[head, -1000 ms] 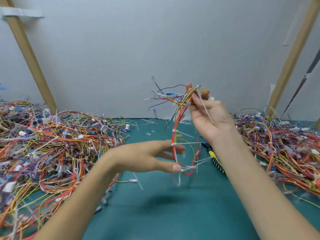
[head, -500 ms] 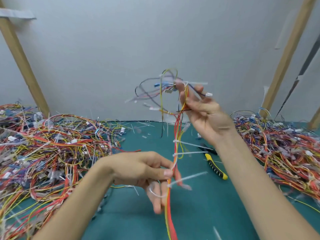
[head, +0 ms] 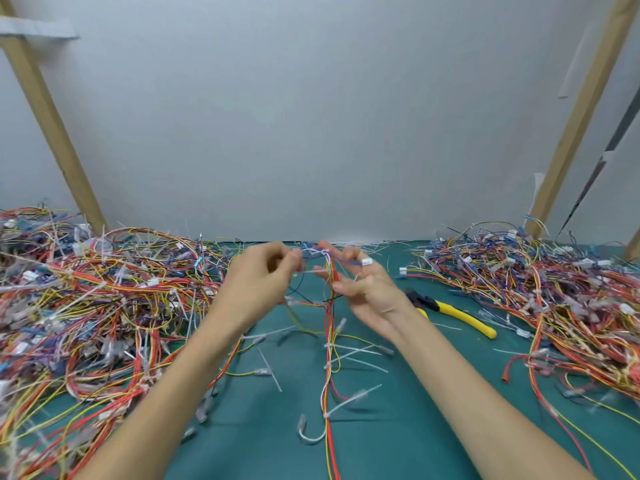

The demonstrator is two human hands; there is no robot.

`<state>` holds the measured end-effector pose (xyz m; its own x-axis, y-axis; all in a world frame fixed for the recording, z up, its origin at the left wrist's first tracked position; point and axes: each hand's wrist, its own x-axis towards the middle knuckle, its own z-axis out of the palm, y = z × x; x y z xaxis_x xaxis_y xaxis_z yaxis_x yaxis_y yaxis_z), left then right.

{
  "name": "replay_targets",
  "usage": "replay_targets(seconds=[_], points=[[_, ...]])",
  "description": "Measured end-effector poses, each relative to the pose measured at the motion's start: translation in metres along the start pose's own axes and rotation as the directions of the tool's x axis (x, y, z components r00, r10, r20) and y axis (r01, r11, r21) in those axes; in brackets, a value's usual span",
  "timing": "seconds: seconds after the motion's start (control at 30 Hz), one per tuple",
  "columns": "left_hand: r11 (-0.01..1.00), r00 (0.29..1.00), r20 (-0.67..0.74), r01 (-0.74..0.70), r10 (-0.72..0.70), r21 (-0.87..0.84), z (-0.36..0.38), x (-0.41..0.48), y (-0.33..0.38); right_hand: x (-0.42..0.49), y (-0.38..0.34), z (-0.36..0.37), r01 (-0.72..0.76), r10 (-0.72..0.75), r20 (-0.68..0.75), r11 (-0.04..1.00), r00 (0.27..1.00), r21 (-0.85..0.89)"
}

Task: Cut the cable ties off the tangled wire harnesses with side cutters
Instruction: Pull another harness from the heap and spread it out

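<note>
A wire harness [head: 329, 344] of red, yellow and white wires hangs from my hands down onto the green mat, with several white cable ties [head: 349, 401] still around it. My right hand [head: 363, 292] pinches the harness near its top between thumb and fingers. My left hand [head: 258, 282] holds thin loose wires and a tie at the harness's top end, fingers curled. The side cutters [head: 450, 311], yellow-handled, lie on the mat just right of my right wrist, in neither hand.
A big heap of tangled harnesses [head: 93, 313] covers the left of the green mat [head: 398, 427]; another heap [head: 554, 292] covers the right. Cut tie scraps lie scattered on the mat. Wooden posts [head: 52, 126] lean at both sides against a grey wall.
Both hands have come down from chest height to just above the mat. My left hand rose from the harness's lower part to its top end beside the right hand. The harness now trails on the mat.
</note>
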<state>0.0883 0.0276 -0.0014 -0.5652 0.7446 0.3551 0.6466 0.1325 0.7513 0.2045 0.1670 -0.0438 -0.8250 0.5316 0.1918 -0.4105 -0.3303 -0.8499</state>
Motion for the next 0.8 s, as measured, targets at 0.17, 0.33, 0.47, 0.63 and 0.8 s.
replay_targets(seconds=[0.17, 0.33, 0.47, 0.63, 0.8], points=[[0.999, 0.987, -0.162, -0.003, -0.005, -0.049, 0.017, -0.005, -0.005, -0.003, 0.011, 0.007, -0.003, 0.003, 0.008, 0.999, 1.000, -0.050], [0.980, 0.987, 0.043, 0.159, -0.155, -0.123, 0.023, -0.002, -0.017, -0.003, 0.013, 0.007, -0.020, 0.007, -0.057, 0.972, 0.998, -0.235], [0.948, 0.978, 0.111, 0.200, -0.177, -0.247, 0.023, -0.002, -0.022, -0.002, 0.014, 0.009, -0.019, -0.011, -0.099, 0.954, 0.995, -0.300], [0.848, 0.965, 0.236, 0.216, -0.111, -0.484, 0.026, -0.008, -0.025, -0.001, 0.011, 0.010, 0.010, -0.039, -0.091, 0.954, 0.995, -0.300], [0.747, 0.985, 0.125, 0.169, -0.115, -0.643, 0.033, -0.004, -0.032, -0.007, 0.005, 0.015, 0.044, -0.090, -0.102, 0.921, 0.991, -0.387]])
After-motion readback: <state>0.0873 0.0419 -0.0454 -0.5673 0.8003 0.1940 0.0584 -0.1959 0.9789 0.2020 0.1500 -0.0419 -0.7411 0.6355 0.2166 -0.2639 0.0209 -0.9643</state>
